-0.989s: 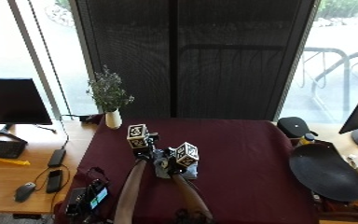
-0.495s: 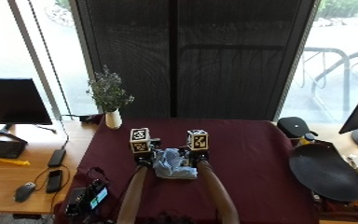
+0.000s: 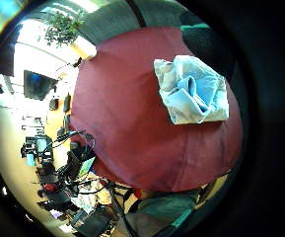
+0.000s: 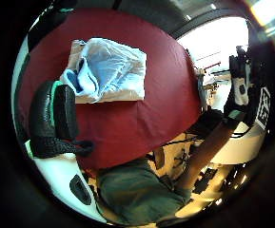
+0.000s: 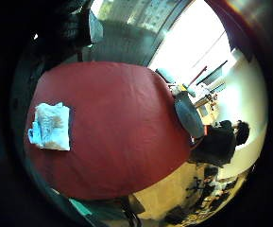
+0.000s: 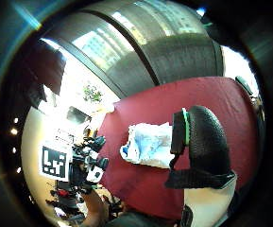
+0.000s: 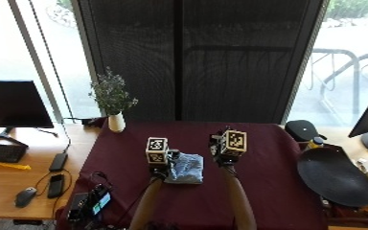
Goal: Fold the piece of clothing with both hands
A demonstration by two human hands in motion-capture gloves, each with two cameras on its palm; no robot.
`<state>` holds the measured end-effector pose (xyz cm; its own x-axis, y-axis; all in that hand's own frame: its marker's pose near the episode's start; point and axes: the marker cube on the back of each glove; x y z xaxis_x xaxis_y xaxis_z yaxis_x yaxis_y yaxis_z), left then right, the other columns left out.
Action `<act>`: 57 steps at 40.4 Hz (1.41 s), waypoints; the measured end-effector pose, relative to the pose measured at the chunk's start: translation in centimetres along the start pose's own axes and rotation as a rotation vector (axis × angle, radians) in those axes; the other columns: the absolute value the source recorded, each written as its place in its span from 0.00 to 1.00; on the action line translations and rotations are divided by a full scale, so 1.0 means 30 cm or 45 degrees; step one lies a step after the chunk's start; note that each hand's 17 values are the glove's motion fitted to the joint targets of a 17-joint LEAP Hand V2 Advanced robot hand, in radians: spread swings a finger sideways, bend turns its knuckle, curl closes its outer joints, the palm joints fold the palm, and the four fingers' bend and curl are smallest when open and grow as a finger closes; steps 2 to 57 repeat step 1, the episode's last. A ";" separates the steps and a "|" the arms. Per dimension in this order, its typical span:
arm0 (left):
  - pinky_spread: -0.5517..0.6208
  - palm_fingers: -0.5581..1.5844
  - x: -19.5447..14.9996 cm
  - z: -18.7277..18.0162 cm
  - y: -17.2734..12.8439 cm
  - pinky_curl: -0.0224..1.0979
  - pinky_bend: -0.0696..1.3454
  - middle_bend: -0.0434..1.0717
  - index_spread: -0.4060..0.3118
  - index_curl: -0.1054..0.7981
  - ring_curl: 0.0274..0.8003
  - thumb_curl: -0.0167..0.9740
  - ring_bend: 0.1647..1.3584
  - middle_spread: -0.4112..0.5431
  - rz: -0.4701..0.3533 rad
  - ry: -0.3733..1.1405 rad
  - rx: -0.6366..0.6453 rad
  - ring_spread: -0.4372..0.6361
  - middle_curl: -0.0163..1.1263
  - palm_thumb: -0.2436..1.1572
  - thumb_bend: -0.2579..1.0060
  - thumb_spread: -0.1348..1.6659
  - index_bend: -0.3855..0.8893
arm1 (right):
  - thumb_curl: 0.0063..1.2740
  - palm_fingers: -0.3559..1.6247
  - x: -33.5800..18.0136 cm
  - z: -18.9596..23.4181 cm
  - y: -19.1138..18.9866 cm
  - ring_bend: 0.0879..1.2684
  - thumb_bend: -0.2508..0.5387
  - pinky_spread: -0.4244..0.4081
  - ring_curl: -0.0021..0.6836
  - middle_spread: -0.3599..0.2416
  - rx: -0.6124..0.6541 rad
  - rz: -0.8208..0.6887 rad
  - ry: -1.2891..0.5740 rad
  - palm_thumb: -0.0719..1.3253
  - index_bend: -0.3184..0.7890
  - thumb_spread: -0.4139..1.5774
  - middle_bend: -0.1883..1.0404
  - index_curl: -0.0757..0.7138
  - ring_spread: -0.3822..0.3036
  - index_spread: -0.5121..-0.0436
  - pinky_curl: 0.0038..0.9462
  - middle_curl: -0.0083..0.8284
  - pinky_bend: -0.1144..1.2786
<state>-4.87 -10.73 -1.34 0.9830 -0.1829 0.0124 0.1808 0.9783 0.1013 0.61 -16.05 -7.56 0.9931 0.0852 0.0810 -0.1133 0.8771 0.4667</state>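
L hand point(image 7: 159, 171) sat just beside the garment point(image 7: 185, 168), at its left edge; could not tell if touching. R hand point(image 7: 225, 157) was up and apart from it, out to the garment's right, holding nothing. L palm views showed the cloth lying free on the tabletop point(image 7: 267, 182) with no fingers on it, so L hand held nothing; one glove finger point(image 4: 56, 118) in L thumb-side view looked loosely bent. R thumb point(image 6: 200, 142) in R thumb-side view was relaxed too, off the cloth. Both hands read as slack, empty.

Garment was a light blue bundle, already squarish and compact, lying a bit left of tabletop centre, toward the near edge. Long axis hard to call. It lay between the two hands, nearer L. Judgement: fold looked nearly done; any last tuck falls to L hand first.

Vase w/ plant point(image 7: 114, 103) at far left corner, well apart.
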 end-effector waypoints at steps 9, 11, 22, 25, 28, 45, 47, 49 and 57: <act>0.69 0.51 0.002 0.000 0.003 0.34 0.24 0.24 0.40 0.46 0.43 0.37 0.31 0.35 0.000 0.000 -0.003 0.45 0.40 0.61 0.24 0.89 0.40 | 0.35 0.33 0.001 -0.001 -0.001 0.17 0.31 0.76 0.48 0.55 0.012 0.000 -0.008 0.55 0.46 0.85 0.27 0.54 0.72 0.41 0.39 0.32 0.58; 0.69 0.51 0.002 0.000 0.003 0.34 0.24 0.24 0.40 0.46 0.43 0.37 0.31 0.35 0.000 0.000 -0.003 0.45 0.40 0.61 0.24 0.89 0.40 | 0.35 0.33 0.001 -0.001 -0.001 0.17 0.31 0.76 0.48 0.55 0.012 0.000 -0.008 0.55 0.46 0.85 0.27 0.54 0.72 0.41 0.39 0.32 0.58; 0.69 0.51 0.002 0.000 0.003 0.34 0.24 0.24 0.40 0.46 0.43 0.37 0.31 0.35 0.000 0.000 -0.003 0.45 0.40 0.61 0.24 0.89 0.40 | 0.35 0.33 0.001 -0.001 -0.001 0.17 0.31 0.76 0.48 0.55 0.012 0.000 -0.008 0.55 0.46 0.85 0.27 0.54 0.72 0.41 0.39 0.32 0.58; 0.69 0.51 0.002 0.000 0.003 0.34 0.24 0.24 0.40 0.46 0.43 0.37 0.31 0.35 0.000 0.000 -0.003 0.45 0.40 0.61 0.24 0.89 0.40 | 0.35 0.33 0.001 -0.001 -0.001 0.17 0.31 0.76 0.48 0.55 0.012 0.000 -0.008 0.55 0.46 0.85 0.27 0.54 0.72 0.41 0.39 0.32 0.58; 0.69 0.51 0.002 0.000 0.003 0.34 0.24 0.24 0.40 0.46 0.43 0.37 0.31 0.35 0.000 0.000 -0.003 0.45 0.40 0.61 0.24 0.89 0.40 | 0.35 0.33 0.001 -0.001 -0.001 0.17 0.31 0.76 0.48 0.55 0.012 0.000 -0.008 0.55 0.46 0.85 0.27 0.54 0.72 0.41 0.39 0.32 0.58; 0.69 0.51 0.002 0.000 0.003 0.34 0.24 0.24 0.40 0.46 0.43 0.37 0.31 0.35 0.000 0.000 -0.003 0.45 0.40 0.61 0.24 0.89 0.40 | 0.35 0.33 0.001 -0.001 -0.001 0.17 0.31 0.76 0.48 0.55 0.012 0.000 -0.008 0.55 0.46 0.85 0.27 0.54 0.72 0.41 0.39 0.32 0.58; 0.69 0.51 0.002 0.000 0.003 0.34 0.24 0.24 0.40 0.46 0.43 0.37 0.31 0.35 0.000 0.000 -0.003 0.45 0.40 0.61 0.24 0.89 0.40 | 0.35 0.33 0.001 -0.001 -0.001 0.17 0.31 0.76 0.48 0.55 0.012 0.000 -0.008 0.55 0.46 0.85 0.27 0.54 0.72 0.41 0.39 0.32 0.58; 0.69 0.51 0.002 0.000 0.003 0.34 0.24 0.24 0.40 0.46 0.43 0.37 0.31 0.35 0.000 0.000 -0.003 0.45 0.40 0.61 0.24 0.89 0.40 | 0.35 0.33 0.001 -0.001 -0.001 0.17 0.31 0.76 0.48 0.55 0.012 0.000 -0.008 0.55 0.46 0.85 0.27 0.54 0.72 0.41 0.39 0.32 0.58; 0.69 0.51 0.002 0.000 0.003 0.34 0.24 0.24 0.40 0.46 0.43 0.37 0.31 0.35 0.000 0.000 -0.003 0.45 0.40 0.61 0.24 0.89 0.40 | 0.35 0.33 0.001 -0.001 -0.001 0.17 0.31 0.76 0.48 0.55 0.012 0.000 -0.008 0.55 0.46 0.85 0.27 0.54 0.72 0.41 0.39 0.32 0.58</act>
